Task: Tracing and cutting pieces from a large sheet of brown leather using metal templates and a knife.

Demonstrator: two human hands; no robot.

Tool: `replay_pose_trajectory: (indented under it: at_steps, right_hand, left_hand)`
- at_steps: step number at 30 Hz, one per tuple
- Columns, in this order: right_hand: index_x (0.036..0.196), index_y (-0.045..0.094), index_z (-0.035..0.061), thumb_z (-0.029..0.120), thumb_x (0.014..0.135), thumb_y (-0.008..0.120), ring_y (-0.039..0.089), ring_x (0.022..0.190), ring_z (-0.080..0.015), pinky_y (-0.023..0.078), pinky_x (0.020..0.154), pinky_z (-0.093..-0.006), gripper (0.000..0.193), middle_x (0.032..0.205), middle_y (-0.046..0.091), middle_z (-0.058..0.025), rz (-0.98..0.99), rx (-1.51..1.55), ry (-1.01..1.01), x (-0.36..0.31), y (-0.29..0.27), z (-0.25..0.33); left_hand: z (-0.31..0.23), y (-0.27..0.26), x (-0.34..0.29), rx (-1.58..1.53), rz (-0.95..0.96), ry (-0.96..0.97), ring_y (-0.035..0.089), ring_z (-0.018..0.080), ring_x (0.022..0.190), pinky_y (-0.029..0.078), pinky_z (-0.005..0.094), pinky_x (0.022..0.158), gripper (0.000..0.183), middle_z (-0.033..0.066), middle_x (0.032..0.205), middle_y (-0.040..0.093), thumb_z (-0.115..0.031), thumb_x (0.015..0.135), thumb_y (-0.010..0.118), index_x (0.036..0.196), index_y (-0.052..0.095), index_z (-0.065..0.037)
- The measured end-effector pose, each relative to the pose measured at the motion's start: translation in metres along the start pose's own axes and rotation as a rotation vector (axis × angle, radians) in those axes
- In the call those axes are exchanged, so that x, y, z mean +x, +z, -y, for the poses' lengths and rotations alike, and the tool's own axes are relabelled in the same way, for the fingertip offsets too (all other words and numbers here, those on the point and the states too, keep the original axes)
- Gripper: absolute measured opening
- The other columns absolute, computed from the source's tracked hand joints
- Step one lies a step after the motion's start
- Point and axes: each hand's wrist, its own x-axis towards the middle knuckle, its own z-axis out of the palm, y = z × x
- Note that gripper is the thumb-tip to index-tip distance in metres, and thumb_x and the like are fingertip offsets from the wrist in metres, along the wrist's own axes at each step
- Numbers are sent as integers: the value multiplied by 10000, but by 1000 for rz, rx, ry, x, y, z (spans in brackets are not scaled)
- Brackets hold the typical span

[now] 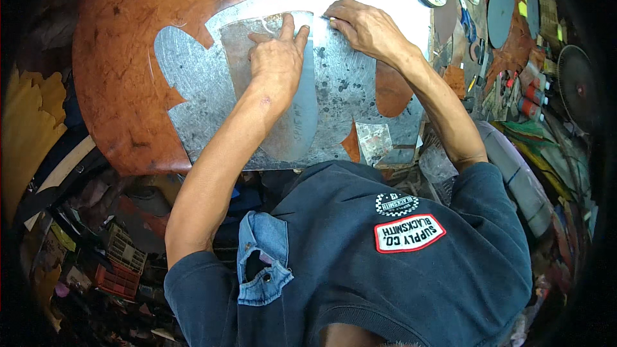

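At upper centre of the frame, my left hand [277,58] presses spread fingers on the grey sheet [299,112] lying on the desk [347,96], seemingly to steady it, while my right hand [369,29], apart, pinches a slim tool [328,18] beside its upper-right corner.

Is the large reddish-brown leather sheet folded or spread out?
Spread out: the reddish-brown leather sheet lies flat on the grey metal tabletop, with no fold showing.
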Motion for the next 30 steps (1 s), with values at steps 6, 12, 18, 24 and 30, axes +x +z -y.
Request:
replay_pose_trajectory:
  at_steps: [6,12,18,24,30]
  right_hand:
    - [1119,672,37,190,929,586,656,1014,-319,532,880,-408,260,1145,676,-125,11,11,52,-3,-3,4]
    - [1137,658,15,188,920,591,650,1043,-320,515,895,-399,284,1126,681,-153,-2,20,32,-11,-7,-1]
    - [1154,625,-7,328,931,590,586,713,-171,484,654,-333,403,808,648,-91,-268,564,739,-75,-14,86]
    - [1292,549,-13,310,903,612,599,842,-206,486,757,-349,509,924,642,-132,-258,804,1087,-165,62,223]
    - [1399,418,-47,262,901,641,518,553,-84,433,485,-244,627,850,646,-108,-589,963,1176,-146,95,279]
  left_hand:
    - [2,5,-1,-16,-38,-4,503,533,1187,615,369,789,924,140,1577,190,-272,742,797,1513,289,-249]
    - [4,3,-3,23,-34,34,541,520,1147,588,409,837,957,148,1573,200,-333,732,807,1521,273,-237]
    - [49,21,-15,-231,-342,189,554,416,1171,509,465,944,758,229,1464,397,-421,776,756,1405,436,-145]
    - [103,108,-87,-472,-624,334,385,455,1331,365,543,1078,736,283,1474,349,-395,776,763,1371,477,-70]
    - [91,157,-123,-475,-600,562,287,437,1392,218,564,1138,645,213,1503,340,-416,789,747,1319,551,-105]
